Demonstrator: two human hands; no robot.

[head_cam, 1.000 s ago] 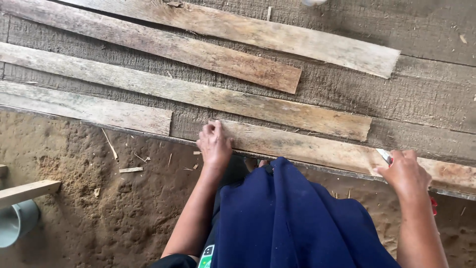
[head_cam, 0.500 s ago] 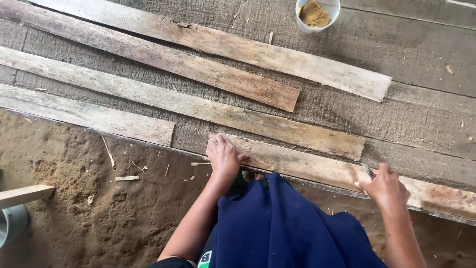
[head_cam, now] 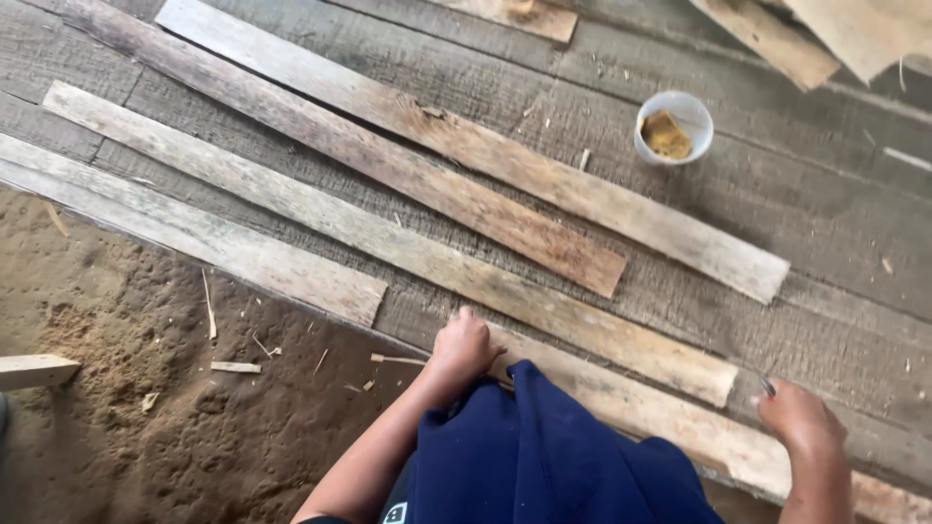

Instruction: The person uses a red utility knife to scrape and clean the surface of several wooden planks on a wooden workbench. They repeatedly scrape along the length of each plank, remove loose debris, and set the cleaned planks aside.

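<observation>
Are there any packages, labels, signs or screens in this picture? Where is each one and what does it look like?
White cup: a small round container standing on the plank floor at the upper right, holding something yellowish-brown.
Patch: a small white label on the dark blue garment at the bottom edge, below the left hand; too small to make out.
No signs or screens show.

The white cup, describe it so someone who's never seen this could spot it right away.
Look to the grey plank floor, upper right, beyond the long loose boards. There stands a small white cup with something yellow-brown inside. It is the only round thing among straight wood.
</observation>
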